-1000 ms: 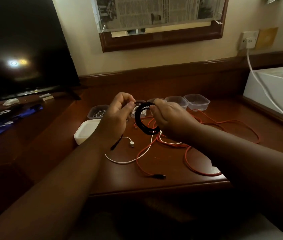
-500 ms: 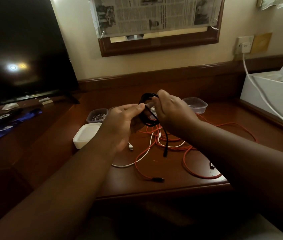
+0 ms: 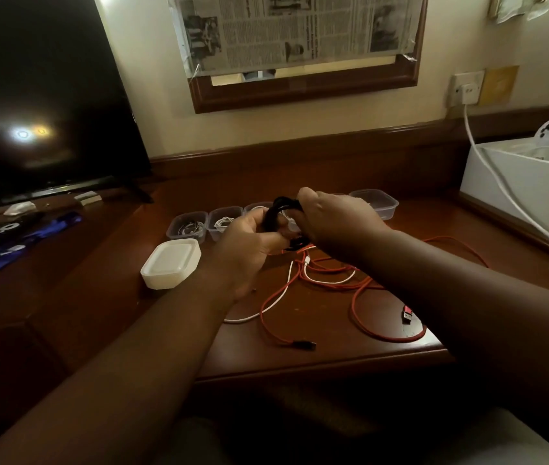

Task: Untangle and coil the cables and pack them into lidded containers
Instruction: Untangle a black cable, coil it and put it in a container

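A coiled black cable [image 3: 278,213] is held above the wooden desk [image 3: 333,350] between both hands. My left hand [image 3: 249,250] grips its lower side and my right hand [image 3: 333,223] grips its top and right side; most of the coil is hidden by fingers. Below them a long red cable [image 3: 360,293] and a white cable [image 3: 280,293] lie tangled on the desk. A row of clear containers stands behind: two [image 3: 187,226] [image 3: 224,223] hold coiled white cables, and one [image 3: 377,203] at the right looks empty.
A stack of white lids [image 3: 170,263] sits left of the cables. A dark TV screen [image 3: 38,95] fills the left. At the right stands a white box [image 3: 521,189] with a white power cord [image 3: 501,182] running to a wall socket [image 3: 466,88].
The black coil, an open ring a second ago, is now squeezed together between both hands, and its hanging end is no longer visible. The view has tilted down slightly.
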Tool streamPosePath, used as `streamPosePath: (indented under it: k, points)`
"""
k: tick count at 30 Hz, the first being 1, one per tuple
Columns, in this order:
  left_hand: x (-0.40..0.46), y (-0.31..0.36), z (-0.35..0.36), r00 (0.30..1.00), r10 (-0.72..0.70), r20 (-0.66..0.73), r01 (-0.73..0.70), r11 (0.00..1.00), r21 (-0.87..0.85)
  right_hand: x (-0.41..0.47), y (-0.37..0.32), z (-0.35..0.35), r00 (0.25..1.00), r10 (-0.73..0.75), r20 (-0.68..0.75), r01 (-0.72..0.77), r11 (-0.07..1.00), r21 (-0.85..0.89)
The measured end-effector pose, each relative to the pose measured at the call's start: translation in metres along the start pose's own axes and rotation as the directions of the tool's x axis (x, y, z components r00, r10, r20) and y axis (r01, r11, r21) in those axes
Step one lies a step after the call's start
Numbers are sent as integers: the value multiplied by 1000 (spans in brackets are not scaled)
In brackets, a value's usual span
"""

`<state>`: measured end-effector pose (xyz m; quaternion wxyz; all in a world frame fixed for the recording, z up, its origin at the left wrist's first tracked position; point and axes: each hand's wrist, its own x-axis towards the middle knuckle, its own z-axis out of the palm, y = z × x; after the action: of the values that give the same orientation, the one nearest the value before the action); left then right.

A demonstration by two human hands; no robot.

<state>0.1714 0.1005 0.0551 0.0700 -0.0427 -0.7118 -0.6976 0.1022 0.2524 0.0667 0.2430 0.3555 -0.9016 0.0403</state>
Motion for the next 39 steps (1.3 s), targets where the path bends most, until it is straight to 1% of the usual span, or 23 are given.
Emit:
streamPosePath:
  k: [2, 4, 7, 8, 10, 13, 15, 18, 19, 21, 22, 23, 24, 25, 26, 27, 28, 29, 30, 31, 33, 36, 39]
  points:
    - [1, -3, 0, 993, 82, -88, -66, 984, 168, -1, 1, 1, 1000, -20, 8, 21, 999, -39]
    - [4, -5, -3, 980, 150, -134, -96, 933, 346, -1, 3, 2, 1000, -17, -5, 17, 998, -58]
    - [5, -5, -9, 965, 213, -155, -102, 844, 526, -2, 6, 1, 996, 93, -19, -93, 995, -26]
    - [4, -5, -11, 960, 233, -157, -111, 826, 553, -3, 8, 0, 991, 130, -12, -130, 991, 0]
    - [3, -4, -14, 952, 266, -149, -140, 816, 561, -6, 13, -3, 991, 134, -8, -135, 991, -10]
    - [3, 1, -17, 966, 202, -163, -96, 862, 497, -11, 11, -5, 993, 120, -2, -120, 993, 6]
    - [3, 3, -18, 980, 169, -107, -99, 876, 472, -12, 12, -9, 991, 134, 18, -135, 988, 76]
    - [1, 6, -23, 984, 174, -39, -131, 854, 504, -11, 11, -10, 989, 142, -38, -135, 980, 148]
    - [3, 6, -26, 979, 202, -39, -149, 829, 540, -11, 9, -9, 986, 151, -63, -138, 975, 176]
    - [7, 3, -30, 950, 310, -46, -206, 727, 655, -9, 10, -8, 978, 197, -75, -172, 951, 257]
    - [8, 0, -29, 931, 360, -62, -222, 691, 688, -8, 10, -9, 974, 215, -69, -178, 920, 350]
    - [10, -3, -27, 917, 385, -106, -214, 699, 682, -7, 9, -11, 973, 221, -61, -172, 878, 446]
    - [9, -4, -24, 910, 381, -166, -198, 748, 634, -6, 6, -13, 972, 226, -63, -161, 840, 519]
    - [9, -5, -18, 912, 335, -236, -169, 833, 528, -5, 1, -16, 970, 234, -70, -155, 811, 564]
    - [9, -5, -11, 919, 248, -308, -128, 923, 363, -4, -2, -17, 967, 242, -84, -145, 787, 599]
    - [8, -3, -3, 926, 129, -354, -80, 985, 151, -3, -6, -17, 960, 259, -104, -134, 756, 641]
    - [9, -1, 5, 934, 10, -357, -38, 997, -70, -2, -9, -16, 952, 280, -121, -127, 726, 676]
    - [8, 2, 12, 937, -77, -340, -12, 968, -251, -1, -11, -15, 945, 298, -133, -124, 706, 697]
    - [8, 4, 17, 940, -132, -315, 1, 924, -383, 0, -12, -13, 939, 315, -135, -131, 695, 707]
    - [7, 5, 20, 944, -160, -290, 8, 887, -461, 1, -12, -12, 934, 330, -134, -144, 694, 706]
    - [4, 7, 23, 958, -159, -240, 7, 848, -530, 2, -10, -9, 928, 353, -122, -182, 713, 677]
    - [-1, 6, 24, 977, -109, -182, 4, 868, -497, 3, -5, -4, 921, 379, -92, -241, 738, 630]
    - [-3, 4, 26, 987, -122, -106, 56, 873, -485, 4, -4, -1, 926, 375, -34, -276, 739, 615]
